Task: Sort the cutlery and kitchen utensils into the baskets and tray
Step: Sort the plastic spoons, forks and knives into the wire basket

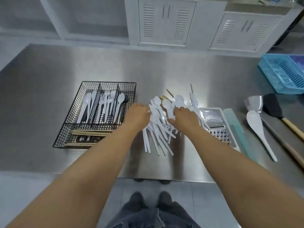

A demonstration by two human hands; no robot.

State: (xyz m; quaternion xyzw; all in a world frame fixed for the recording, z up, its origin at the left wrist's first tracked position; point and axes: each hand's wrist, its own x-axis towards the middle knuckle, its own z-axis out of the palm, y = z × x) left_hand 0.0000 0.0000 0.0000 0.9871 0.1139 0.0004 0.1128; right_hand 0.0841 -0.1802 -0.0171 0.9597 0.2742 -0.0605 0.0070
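Note:
A heap of white plastic spoons, forks and knives [158,130] lies mid-table, with a few wooden chopsticks [169,93] poking out behind it. My left hand [138,115] rests palm down on the heap's left edge, its fingertips hidden. My right hand [185,116] presses on the heap's right side, fingers curled around a white spoon [167,106]. To the left stands a black wire tray [65,129]. Its back compartments hold white cutlery and its front one holds chopsticks [88,133]. A blue basket [279,74] sits at the far right.
Right of the heap lie a flat grater [215,124] in a white frame, a pale green strip [236,129], a white rice paddle [256,127], a metal scoop [253,102] and a black spatula [273,107] with a wooden handle. White cabinets stand behind the steel table.

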